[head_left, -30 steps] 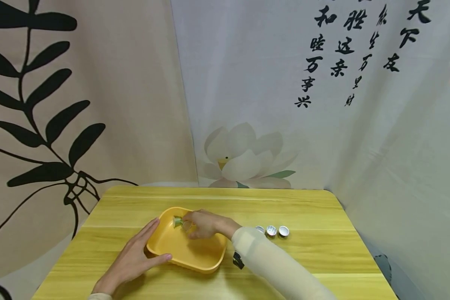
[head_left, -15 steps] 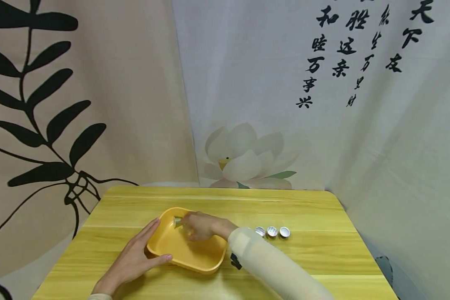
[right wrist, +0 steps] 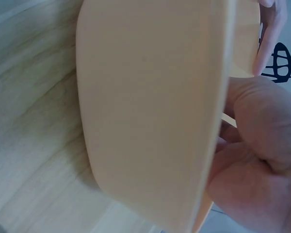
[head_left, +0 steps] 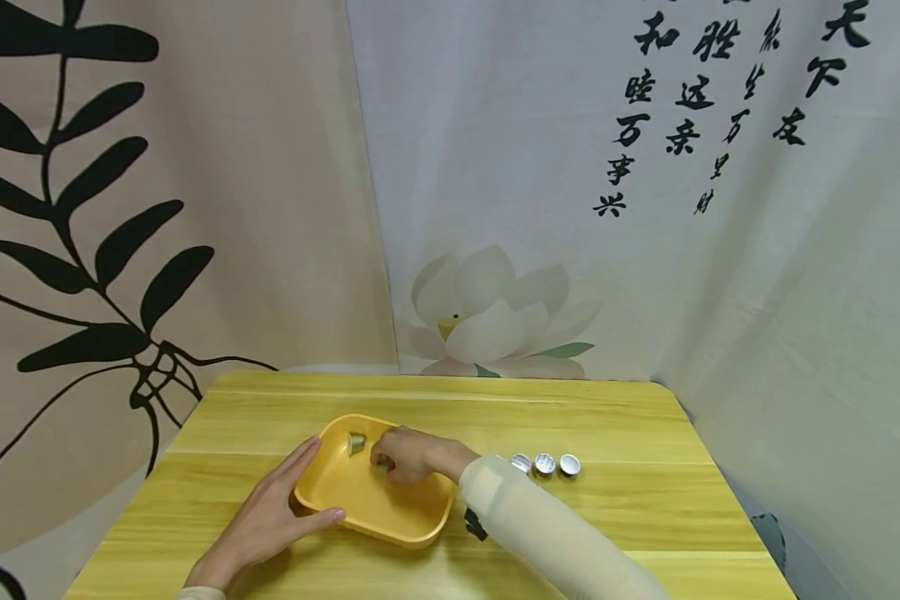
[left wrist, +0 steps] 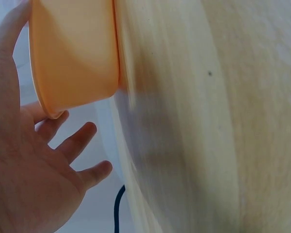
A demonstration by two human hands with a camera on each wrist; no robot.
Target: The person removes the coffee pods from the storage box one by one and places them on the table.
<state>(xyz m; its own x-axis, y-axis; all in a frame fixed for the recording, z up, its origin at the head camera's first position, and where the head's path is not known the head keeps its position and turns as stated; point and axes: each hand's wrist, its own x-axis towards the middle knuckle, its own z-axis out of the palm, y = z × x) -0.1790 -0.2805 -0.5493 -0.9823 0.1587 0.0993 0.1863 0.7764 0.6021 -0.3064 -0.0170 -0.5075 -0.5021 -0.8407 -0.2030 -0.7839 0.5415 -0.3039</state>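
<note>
A yellow tray (head_left: 378, 508) with raised sides stands on the table. My left hand (head_left: 273, 508) holds its left corner, thumb at the front rim and fingers along the left side; in the left wrist view several fingers of that left hand (left wrist: 43, 160) are spread off the wall. Inside the tray a small gold-green cup (head_left: 356, 443), like a coffee capsule, lies on its side. My right hand (head_left: 412, 456) reaches in with curled fingers, pinching another small capsule (head_left: 385, 468), mostly hidden. The tray wall (right wrist: 150, 107) blocks the fingertips in the right wrist view.
Right of the tray stand small round silver-topped capsules (head_left: 545, 464) in a row, one partly behind the right sleeve (head_left: 547, 525). The wooden table (head_left: 645, 517) has a back edge against hanging printed cloth (head_left: 540, 208).
My right hand has drawn back slightly to the right inside the tray, its fingers curling more. The lying capsule now shows clear of the fingers. The left hand has kept its place.
</note>
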